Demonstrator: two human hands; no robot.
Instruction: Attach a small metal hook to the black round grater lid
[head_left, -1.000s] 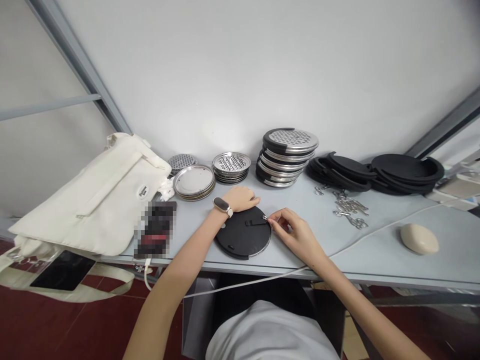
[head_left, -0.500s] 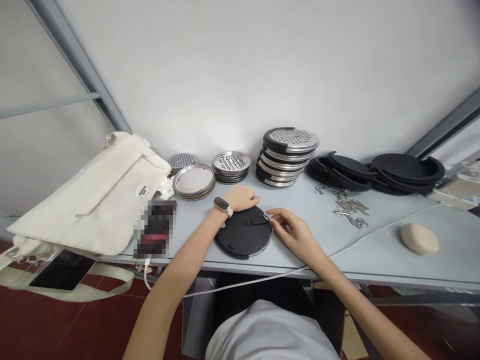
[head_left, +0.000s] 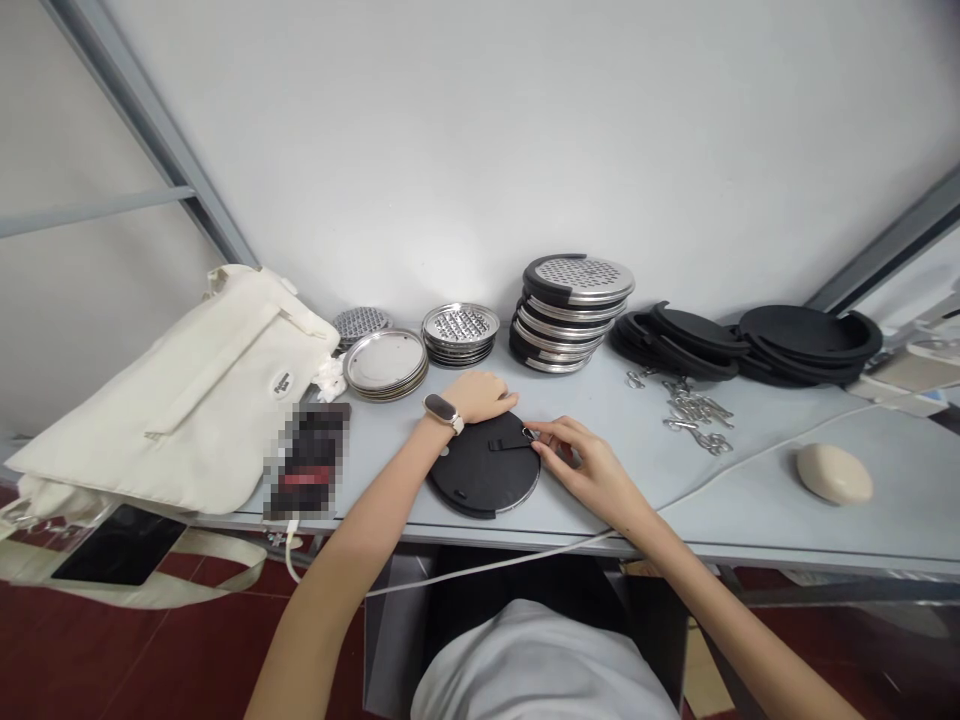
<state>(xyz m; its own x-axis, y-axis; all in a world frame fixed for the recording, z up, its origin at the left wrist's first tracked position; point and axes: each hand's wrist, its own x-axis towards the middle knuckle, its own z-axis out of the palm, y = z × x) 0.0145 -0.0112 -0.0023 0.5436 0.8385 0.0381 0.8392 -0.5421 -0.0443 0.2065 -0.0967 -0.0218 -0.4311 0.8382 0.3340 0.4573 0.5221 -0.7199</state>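
Note:
A black round grater base [head_left: 480, 475] lies flat near the front edge of the table, with a strip of silver rim showing at its lower right. My left hand [head_left: 480, 397], a watch on its wrist, is closed over the far left edge of the base and holds it; some fingertips are hidden. At the right edge of the base, the thumb and index finger of my right hand [head_left: 581, 455] pinch a small metal hook [head_left: 528, 434]. The hook sits at the outer end of a narrow slot in the base.
Stacked metal grater discs [head_left: 459, 335], plain metal discs [head_left: 386, 362] and black-rimmed graters [head_left: 574, 310] line the wall. To the right are black bases [head_left: 806, 340], loose metal hooks [head_left: 697, 408], a cream case [head_left: 835, 473] and a white cable [head_left: 720, 482]. A cream bag [head_left: 187, 400] stands left.
The hook in my right fingers has tilted and shifted slightly at the slot's end. My left hand stays on the base. The whole view has moved a little.

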